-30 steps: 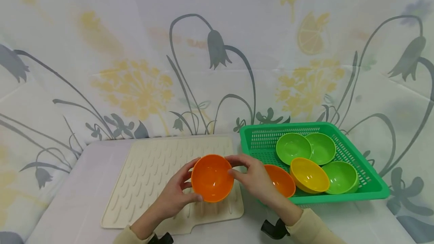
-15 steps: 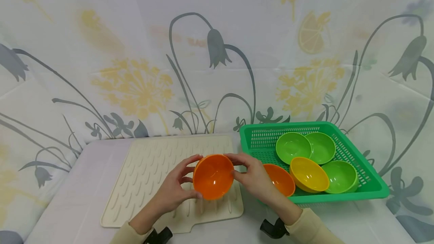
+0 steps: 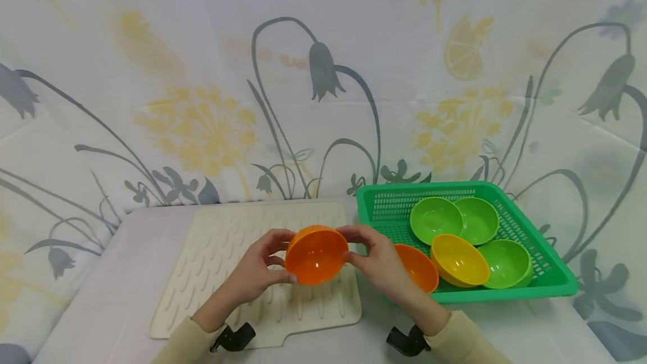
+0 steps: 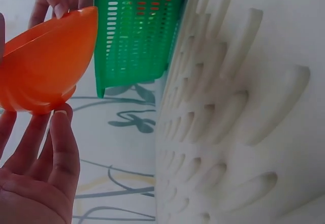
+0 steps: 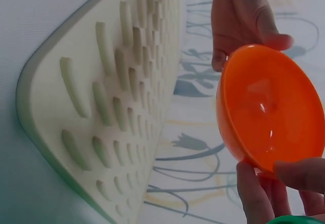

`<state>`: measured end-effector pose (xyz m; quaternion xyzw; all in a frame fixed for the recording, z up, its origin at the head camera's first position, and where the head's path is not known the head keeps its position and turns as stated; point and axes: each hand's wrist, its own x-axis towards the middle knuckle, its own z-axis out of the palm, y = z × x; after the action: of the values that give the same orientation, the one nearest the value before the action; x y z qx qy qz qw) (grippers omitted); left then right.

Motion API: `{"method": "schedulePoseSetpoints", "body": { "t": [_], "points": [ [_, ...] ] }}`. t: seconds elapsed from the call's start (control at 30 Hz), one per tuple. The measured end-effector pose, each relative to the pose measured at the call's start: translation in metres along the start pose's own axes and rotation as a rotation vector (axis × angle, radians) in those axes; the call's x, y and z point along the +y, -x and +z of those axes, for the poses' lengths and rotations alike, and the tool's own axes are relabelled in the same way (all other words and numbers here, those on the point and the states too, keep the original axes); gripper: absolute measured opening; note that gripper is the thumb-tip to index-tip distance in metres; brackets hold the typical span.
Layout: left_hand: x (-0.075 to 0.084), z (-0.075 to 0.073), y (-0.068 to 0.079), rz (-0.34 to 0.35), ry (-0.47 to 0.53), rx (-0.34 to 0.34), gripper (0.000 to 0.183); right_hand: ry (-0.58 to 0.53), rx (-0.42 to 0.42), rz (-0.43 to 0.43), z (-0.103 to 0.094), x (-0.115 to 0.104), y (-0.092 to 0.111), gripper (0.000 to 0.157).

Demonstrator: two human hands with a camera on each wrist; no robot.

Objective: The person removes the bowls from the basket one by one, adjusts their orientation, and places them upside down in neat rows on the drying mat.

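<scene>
An orange bowl (image 3: 316,257) is held up above the ribbed cream drying mat (image 3: 212,274), tilted so that its hollow faces the person. The left hand (image 3: 255,271) grips its left side, thumb at the near edge; the right hand (image 3: 381,263) pinches the right rim, thumb lapping over it. The hands are apart, with the bowl between them.

Just right of the mat sits a green perforated plastic basket (image 3: 510,296). The right hand and forearm stand in front of its near left corner, hiding the left part of a second orange bowl (image 3: 418,269) inside. Against that one leans a yellow bowl (image 3: 460,262), tipped toward the person. Behind lie two lime-green bowls (image 3: 436,221), overlapping; at the right is another green bowl (image 3: 502,264), with a further rim showing beneath it.

Black wrist mounts (image 3: 236,337) jut inward below both cuffs, the left one over the mat's near edge. A flower-printed cloth (image 3: 323,128) rises close behind the mat and basket, and a pale tabletop (image 3: 106,296) spreads left of the mat.
</scene>
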<state>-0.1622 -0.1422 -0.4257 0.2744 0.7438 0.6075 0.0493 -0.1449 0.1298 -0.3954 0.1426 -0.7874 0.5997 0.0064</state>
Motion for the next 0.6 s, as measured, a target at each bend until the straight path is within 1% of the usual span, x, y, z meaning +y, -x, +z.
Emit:
{"method": "schedulePoseSetpoints", "body": {
  "t": [0.13,0.23,0.3,0.37,0.47,0.6],
  "points": [
    [0.002,-0.003,-0.001,0.030,-0.040,0.019,0.064,-0.004,-0.029,0.008,0.001,-0.001,-0.001,0.042],
    [0.002,-0.005,-0.002,0.059,-0.088,0.030,0.066,-0.043,-0.070,0.043,0.000,-0.004,-0.001,0.042],
    [0.003,-0.007,-0.002,0.090,-0.134,0.037,0.067,-0.074,-0.100,0.066,0.000,-0.005,-0.001,0.043],
    [0.004,-0.008,-0.002,0.135,-0.179,0.038,0.069,-0.090,-0.125,0.086,0.000,-0.007,0.000,0.045],
    [0.005,-0.009,-0.003,0.231,-0.257,0.032,0.070,-0.078,-0.154,0.099,0.000,-0.008,0.000,0.049],
    [0.012,-0.007,-0.002,0.357,-0.360,0.017,0.067,-0.064,-0.179,0.121,0.001,-0.012,0.001,0.053]
  ]
}}
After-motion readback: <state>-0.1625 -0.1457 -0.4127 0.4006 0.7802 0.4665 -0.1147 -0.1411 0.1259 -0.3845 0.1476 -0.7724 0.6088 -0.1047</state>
